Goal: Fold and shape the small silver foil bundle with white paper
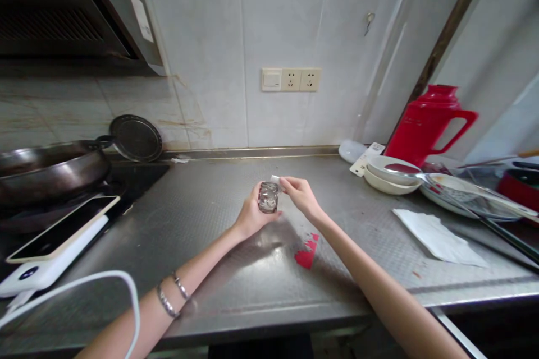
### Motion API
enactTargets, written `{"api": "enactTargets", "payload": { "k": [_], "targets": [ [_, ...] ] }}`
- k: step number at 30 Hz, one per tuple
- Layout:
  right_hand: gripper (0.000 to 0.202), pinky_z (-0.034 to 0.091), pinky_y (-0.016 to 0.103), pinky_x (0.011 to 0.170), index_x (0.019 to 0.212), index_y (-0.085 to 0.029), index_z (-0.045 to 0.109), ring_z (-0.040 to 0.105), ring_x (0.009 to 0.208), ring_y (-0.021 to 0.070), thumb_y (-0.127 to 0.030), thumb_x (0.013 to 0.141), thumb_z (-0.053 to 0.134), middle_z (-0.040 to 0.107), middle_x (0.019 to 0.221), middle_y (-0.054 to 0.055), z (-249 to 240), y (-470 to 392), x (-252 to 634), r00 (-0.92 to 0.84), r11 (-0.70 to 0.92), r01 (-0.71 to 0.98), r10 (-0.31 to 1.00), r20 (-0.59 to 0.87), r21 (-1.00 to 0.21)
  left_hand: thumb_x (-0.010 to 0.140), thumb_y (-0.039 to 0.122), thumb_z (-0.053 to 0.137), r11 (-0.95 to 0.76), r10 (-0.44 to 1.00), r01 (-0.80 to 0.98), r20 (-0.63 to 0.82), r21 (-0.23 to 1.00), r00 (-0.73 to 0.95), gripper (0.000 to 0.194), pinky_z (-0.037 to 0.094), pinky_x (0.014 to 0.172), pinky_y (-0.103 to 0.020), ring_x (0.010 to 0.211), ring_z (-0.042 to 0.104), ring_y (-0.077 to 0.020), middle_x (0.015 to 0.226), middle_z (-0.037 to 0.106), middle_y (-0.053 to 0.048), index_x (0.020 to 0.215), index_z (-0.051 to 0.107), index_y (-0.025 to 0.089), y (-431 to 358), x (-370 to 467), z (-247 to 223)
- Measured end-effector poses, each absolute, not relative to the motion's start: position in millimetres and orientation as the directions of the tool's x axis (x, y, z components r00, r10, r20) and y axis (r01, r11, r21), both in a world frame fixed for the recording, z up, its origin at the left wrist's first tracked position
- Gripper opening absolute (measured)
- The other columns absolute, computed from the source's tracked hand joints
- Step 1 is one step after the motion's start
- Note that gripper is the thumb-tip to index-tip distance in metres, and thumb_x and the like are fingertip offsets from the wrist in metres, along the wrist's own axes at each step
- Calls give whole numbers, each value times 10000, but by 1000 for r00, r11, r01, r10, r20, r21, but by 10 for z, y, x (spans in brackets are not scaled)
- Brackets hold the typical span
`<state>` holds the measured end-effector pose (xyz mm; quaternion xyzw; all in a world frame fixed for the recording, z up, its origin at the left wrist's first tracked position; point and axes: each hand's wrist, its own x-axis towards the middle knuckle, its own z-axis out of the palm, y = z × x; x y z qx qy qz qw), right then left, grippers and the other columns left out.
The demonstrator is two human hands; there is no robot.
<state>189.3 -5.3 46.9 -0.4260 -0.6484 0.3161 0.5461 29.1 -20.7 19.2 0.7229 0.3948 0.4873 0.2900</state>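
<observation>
Greyish glass makes up the small jar [268,202], held over the bench [202,202] with the left hand [248,220] curled round its side. The right hand [302,195] has its fingers closed in a narrow pinch on a small white piece [275,179] at the jar's top edge (whether cap or scrap, I cannot tell). The step in hand seems to be close two-handed work at that edge; a next move there would call for a steady left hold and a light, exact right pinch. Nearer than the jar lies a jagged red scrap [308,252]; well to its right are a white napkin [438,235], stacked bowls [391,175] and a red flask [427,129]; well to its left, a metal pan [54,171].
</observation>
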Motion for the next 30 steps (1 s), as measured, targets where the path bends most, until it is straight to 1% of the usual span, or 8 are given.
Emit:
{"api": "enactTargets", "payload": {
  "k": [6, 12, 16, 20, 22, 24, 27, 30],
  "targets": [
    [375, 409, 233, 601, 801, -146, 698, 565, 668, 146, -431, 887, 469, 664, 725, 19, 464, -148, 1842, -80, 560, 278, 823, 562, -781, 573, 315, 803, -553, 833, 351, 503, 755, 231, 829, 479, 881, -358, 993, 626, -234, 1109, 640, -87, 1287, 402, 186, -232, 326, 142],
    [392, 440, 230, 610, 958, -178, 723, 609, 690, 157, -439, 915, 434, 702, 768, 23, 466, -242, 1847, -90, 593, 361, 790, 606, -719, 555, 261, 798, -583, 812, 341, 543, 738, 215, 828, 449, 943, -365, 1085, 593, -252, 1201, 603, -98, 1288, 419, 201, -261, 343, 163],
    [361, 493, 275, 764, 1043, -218, 703, 669, 857, 191, -399, 939, 409, 730, 958, 46, 462, -307, 1831, -141, 668, 398, 722, 678, -629, 578, 268, 783, -566, 824, 362, 525, 741, 214, 769, 460, 915, -361, 1039, 610, -248, 1122, 636, -87, 1262, 439, 198, -265, 351, 173],
    [330, 470, 335, 917, 1080, -248, 682, 632, 1057, 214, -351, 947, 399, 691, 1124, 55, 474, -364, 1821, -216, 751, 372, 642, 735, -546, 588, 269, 773, -545, 838, 341, 512, 766, 188, 724, 476, 865, -346, 947, 631, -224, 1047, 658, -62, 1235, 455, 204, -251, 354, 169],
    [327, 472, 339, 908, 1046, -244, 694, 638, 1036, 219, -363, 940, 409, 700, 1090, 58, 493, -380, 1834, -233, 760, 352, 637, 735, -547, 586, 265, 772, -529, 848, 318, 500, 787, 175, 701, 481, 849, -340, 923, 633, -217, 1008, 664, -45, 1215, 467, 212, -254, 356, 177],
    [335, 495, 319, 817, 953, -226, 718, 664, 905, 217, -401, 925, 434, 726, 939, 53, 521, -377, 1861, -193, 732, 332, 670, 717, -595, 582, 268, 776, -512, 859, 306, 485, 803, 164, 690, 487, 829, -333, 899, 636, -211, 989, 665, -38, 1200, 476, 213, -266, 357, 193],
    [383, 464, 264, 624, 803, -186, 713, 612, 670, 176, -456, 903, 461, 674, 695, 24, 561, -325, 1911, -22, 650, 271, 742, 670, -710, 598, 277, 774, -504, 864, 302, 475, 809, 167, 708, 494, 816, -329, 890, 637, -204, 1038, 657, -50, 1227, 456, 211, -285, 357, 206],
    [410, 401, 240, 562, 771, -169, 678, 532, 619, 148, -483, 900, 449, 618, 659, 12, 579, -243, 1940, 178, 602, 247, 742, 646, -759, 590, 269, 782, -508, 861, 328, 483, 797, 161, 791, 495, 841, -346, 936, 631, -219, 1103, 638, -83, 1285, 412, 199, -302, 361, 179]
  ]
}}
